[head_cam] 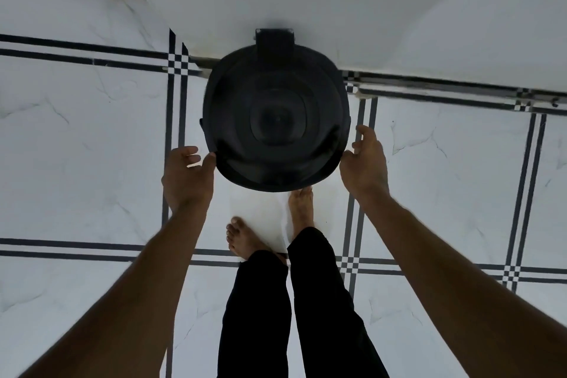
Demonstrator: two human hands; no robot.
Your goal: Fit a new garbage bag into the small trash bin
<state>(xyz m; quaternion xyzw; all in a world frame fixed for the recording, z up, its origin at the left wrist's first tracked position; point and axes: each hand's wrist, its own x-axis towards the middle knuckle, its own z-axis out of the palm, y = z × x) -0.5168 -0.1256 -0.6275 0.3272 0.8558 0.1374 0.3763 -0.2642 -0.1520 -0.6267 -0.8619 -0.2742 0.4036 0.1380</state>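
White marble-look tiled floor [92, 138] with dark stripes. Round black plastic trash bin [276, 120] between both hands; left hand [188, 178] thumb touches its rim, right hand [365, 163] just beside it, fingers loosely spread, grasping nothing.

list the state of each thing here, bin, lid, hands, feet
trash bin: upright on the tiled floor against the wall, interior dark; no loose bag visible.
lid: flipped open, standing back against the wall.
left hand: thumb touching the bin's rim, fingers loosely curled, gripping nothing.
right hand: open beside the rim, fingers spread.
feet: bare, on the floor; the right one reaches under the bin's front edge.
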